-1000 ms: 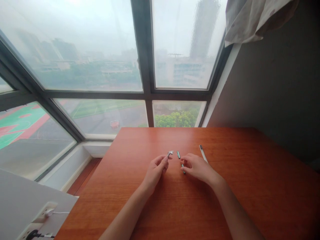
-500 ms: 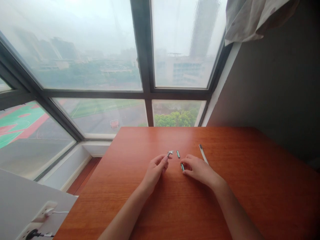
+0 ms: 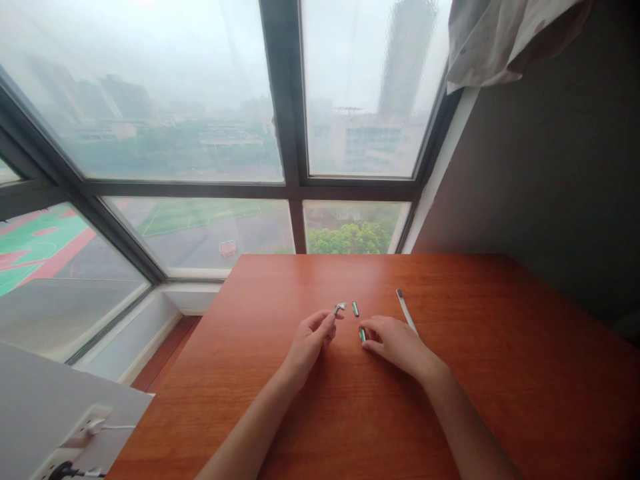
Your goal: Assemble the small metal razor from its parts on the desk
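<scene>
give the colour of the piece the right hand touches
The piece shows green and dark in the head view.

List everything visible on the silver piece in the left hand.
The silver piece looks like shiny metal: a slim neck bending into a wider head aimed rightward. It is pinched in the left hand, which hides its near end. The head juts free, left of the farther small dark-and-green bar and apart from it. Finer detail is too small to tell.
</scene>
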Available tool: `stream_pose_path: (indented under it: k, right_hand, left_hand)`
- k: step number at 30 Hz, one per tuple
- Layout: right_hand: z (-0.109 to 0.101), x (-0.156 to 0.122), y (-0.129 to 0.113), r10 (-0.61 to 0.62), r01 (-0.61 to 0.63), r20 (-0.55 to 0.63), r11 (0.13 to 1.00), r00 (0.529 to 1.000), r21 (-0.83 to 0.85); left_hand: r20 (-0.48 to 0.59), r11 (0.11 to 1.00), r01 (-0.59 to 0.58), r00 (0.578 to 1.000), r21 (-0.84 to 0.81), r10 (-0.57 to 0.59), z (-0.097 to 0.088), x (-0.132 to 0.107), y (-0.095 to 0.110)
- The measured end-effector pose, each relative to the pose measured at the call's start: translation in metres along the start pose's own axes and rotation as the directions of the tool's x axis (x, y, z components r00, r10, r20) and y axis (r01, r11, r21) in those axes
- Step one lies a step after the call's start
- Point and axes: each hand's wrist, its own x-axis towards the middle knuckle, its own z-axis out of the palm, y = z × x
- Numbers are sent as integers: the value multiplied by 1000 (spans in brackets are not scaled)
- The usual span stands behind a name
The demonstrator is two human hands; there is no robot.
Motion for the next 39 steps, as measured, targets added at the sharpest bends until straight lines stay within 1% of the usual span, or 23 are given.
stream_pose_path:
  k: [8,15,19,24,30,35,39]
  right_hand:
    - [0,-2,2,0,0,2,999,1000,32]
    - [4,-1,5,-5,5,-1,998,1000,58]
    - [5,-1,6,-12,13,-8,995,1000,97]
    - [4,-1,7,9,-9,0,992,1000,129]
    - [5,-1,7,-3,3,1,993,1000,120]
    - [3,0,4,11,-12,19,998,1000,67]
    - [1,0,2,14,-15,14,999,1000,50]
  left_hand:
    - [-6,1000,16,1000,-11,-16,1,0,2]
    - [-1,1000,14,1000,-7,-14,0,0,1]
    - [-6,1000,12,1000,-2,-12,0,-1,1]
    - [0,1000,10,1000,5,-10,0,-2,2]
    - [-5,1000,19,1000,9,-19,1,-2,4]
    - [-5,1000,22,1000,9,-22,1,-2,4]
    - [5,1000,3,1000,11,-3,1,-2,3]
